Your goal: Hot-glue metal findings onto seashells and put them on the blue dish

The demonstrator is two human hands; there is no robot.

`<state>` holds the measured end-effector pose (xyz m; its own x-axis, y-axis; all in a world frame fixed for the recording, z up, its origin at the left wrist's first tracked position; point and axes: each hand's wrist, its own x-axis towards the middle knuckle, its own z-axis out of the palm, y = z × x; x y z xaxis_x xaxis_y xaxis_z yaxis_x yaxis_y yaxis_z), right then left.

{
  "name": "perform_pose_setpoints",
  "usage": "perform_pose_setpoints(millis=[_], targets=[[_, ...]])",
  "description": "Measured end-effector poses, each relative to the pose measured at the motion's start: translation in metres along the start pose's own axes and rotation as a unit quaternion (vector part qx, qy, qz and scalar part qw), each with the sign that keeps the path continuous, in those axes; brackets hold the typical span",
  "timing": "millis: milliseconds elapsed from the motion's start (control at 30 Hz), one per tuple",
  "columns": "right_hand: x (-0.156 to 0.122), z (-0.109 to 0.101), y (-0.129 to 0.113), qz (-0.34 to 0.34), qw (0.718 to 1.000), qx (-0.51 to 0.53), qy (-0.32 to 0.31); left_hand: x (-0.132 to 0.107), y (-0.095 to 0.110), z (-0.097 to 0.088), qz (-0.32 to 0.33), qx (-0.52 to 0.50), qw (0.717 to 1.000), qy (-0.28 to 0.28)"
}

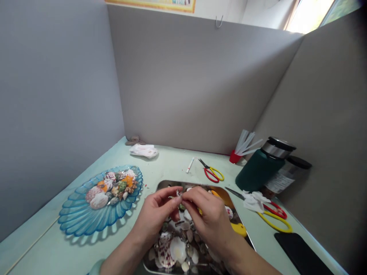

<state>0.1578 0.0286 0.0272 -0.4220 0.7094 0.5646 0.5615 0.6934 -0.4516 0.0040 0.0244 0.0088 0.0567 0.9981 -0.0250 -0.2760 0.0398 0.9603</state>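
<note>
My left hand [160, 208] and my right hand [205, 210] meet fingertip to fingertip above a metal tray [241, 219]. Pinched between them is a small shiny silvery piece [179, 193], too small to name. The thumb and forefinger of each hand close on it. Below lie several shells, among them a white scallop shell [178, 249] and a purple-speckled scallop shell [165, 252], with small stones around them. A yellow-handled tool [238, 229] is partly hidden behind my right hand.
To the left stands a blue scalloped plate [83, 215] bearing shells. Small scissors [212, 173] and a white stick [190, 165] lie behind the tray. At right are larger scissors [275, 221], crumpled tissue [255, 200], a green bottle [259, 170], a red cup [235, 157] and a black phone [301, 252].
</note>
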Motion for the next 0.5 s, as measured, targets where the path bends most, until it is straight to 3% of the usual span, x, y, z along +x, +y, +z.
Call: perform_pose_setpoints(millis=[233, 500], targets=[[0.0013, -0.0021, -0.0006, 0.008, 0.999, 0.042, -0.027, 0.0004, -0.0003, 0.0, 0.018, -0.034, 0.999, 0.005], [0.0039, -0.0096, -0.0053, 0.038, 0.994, 0.079, 0.058, -0.0003, -0.0022, -0.0012, 0.021, -0.03, 0.999, -0.029]])
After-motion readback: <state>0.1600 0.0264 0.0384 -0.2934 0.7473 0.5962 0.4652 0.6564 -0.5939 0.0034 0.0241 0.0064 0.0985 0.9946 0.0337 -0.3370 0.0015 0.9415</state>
